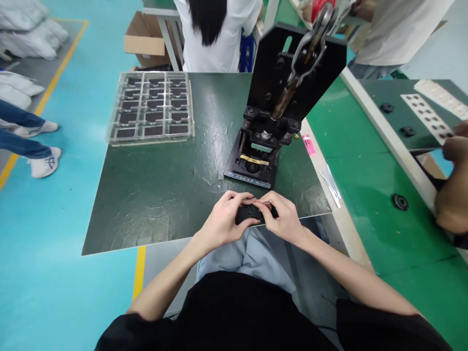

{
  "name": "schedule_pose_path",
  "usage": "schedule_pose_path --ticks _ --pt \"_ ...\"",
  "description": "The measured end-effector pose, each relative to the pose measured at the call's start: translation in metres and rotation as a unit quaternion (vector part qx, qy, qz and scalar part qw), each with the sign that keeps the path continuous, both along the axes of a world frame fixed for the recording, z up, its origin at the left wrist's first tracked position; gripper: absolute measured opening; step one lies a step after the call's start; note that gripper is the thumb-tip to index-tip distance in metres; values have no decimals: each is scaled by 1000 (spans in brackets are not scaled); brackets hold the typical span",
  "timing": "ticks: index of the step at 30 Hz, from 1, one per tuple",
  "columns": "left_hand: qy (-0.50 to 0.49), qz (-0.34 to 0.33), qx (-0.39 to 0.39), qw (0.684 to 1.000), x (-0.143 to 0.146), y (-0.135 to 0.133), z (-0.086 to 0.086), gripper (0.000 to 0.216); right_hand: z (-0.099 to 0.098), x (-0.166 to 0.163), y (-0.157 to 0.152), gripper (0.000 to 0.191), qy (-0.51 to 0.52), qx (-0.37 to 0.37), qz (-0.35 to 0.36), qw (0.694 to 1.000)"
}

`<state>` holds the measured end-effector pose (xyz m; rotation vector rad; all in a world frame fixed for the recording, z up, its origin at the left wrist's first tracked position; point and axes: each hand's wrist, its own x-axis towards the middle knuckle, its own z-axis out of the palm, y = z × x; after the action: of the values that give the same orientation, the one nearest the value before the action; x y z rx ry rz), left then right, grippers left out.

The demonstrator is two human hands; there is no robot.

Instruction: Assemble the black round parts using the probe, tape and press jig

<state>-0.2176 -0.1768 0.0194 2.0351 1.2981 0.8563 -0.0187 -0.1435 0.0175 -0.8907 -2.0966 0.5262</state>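
Note:
Both hands meet at the near edge of the dark green mat (157, 195), over a small black part with a round opening (251, 212). My left hand (223, 222) grips the part's left side, fingers curled around it. On its right side rests my right hand (283, 218), pinching something thin and pale (263, 202) at the fingertips; what that is cannot be told. Just beyond the hands stands a black hand press (281, 97) with a metal lever, its base holding a fixture with a yellow strip (254, 160).
A clear tray (151, 107) of several black parts lies at the mat's far left. Tweezers (331, 185) and a pink item (309, 145) lie right of the press. Another person's hand (455, 185) works at the right bench. People stand behind and at the left.

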Motion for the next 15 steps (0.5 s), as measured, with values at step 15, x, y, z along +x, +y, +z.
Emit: schedule_pose_path --ticks 15 --pt "-2 -1 0 1000 0 0 0 45 51 66 7 17 171 79 -272 944"
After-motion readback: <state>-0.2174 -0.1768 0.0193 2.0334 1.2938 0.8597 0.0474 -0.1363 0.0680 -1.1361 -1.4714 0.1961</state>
